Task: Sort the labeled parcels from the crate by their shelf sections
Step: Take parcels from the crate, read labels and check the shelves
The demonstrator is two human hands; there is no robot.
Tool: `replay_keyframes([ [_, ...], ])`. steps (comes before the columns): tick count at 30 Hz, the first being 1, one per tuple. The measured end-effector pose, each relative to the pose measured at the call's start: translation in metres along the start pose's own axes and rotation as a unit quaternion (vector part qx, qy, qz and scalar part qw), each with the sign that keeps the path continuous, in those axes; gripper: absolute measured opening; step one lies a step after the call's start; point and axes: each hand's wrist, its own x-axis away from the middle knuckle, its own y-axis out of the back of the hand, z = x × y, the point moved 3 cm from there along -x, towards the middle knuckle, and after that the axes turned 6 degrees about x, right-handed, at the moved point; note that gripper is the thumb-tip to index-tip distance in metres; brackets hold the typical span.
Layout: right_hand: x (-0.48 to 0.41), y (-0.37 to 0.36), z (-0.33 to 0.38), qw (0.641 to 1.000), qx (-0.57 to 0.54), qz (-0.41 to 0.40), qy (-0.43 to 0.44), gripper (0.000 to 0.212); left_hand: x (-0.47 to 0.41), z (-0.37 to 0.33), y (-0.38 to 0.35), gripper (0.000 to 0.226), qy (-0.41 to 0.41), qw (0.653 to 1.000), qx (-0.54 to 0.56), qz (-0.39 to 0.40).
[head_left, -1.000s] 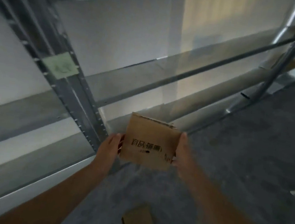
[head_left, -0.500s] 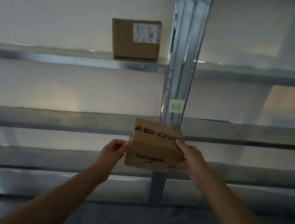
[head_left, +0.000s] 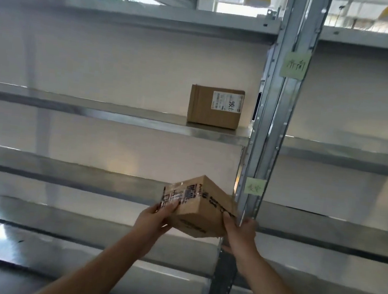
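Observation:
A small brown cardboard parcel with black print and a taped label is held in front of the metal shelving, tilted with one corner up. My left hand grips its left end and my right hand grips its right end. A second brown parcel with a white label stands on an upper shelf, close to the upright post. Green section notes are stuck on the post, one high and one lower just right of the held parcel.
Grey metal shelves run left and right of the post at several heights, with a pale wall behind. The shelf level behind the held parcel carries nothing in view. A window and yellow lamps show above the top shelf.
My view has risen from the floor to the shelves. Both hands have kept hold of the parcel and turned it so its labelled face points up.

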Motion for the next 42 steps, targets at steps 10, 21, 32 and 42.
replay_keyframes([
  [10,0.006,-0.034,0.034,0.967,0.036,0.248,-0.042,0.062,0.008,-0.016,-0.018,0.043,-0.144,0.963,-0.195,-0.114],
  [21,-0.023,-0.041,0.029,0.939,-0.205,0.277,-0.02,0.048,0.003,-0.069,0.011,0.065,-0.177,0.942,-0.257,-0.125],
  [32,-0.053,-0.059,0.043,0.979,-0.029,0.199,0.038,0.058,-0.025,-0.077,0.05,0.097,-0.157,0.978,-0.136,-0.015],
  [42,-0.053,-0.123,0.063,0.974,-0.112,0.197,0.014,0.058,-0.019,-0.103,0.1,0.018,-0.208,0.953,-0.153,-0.155],
])
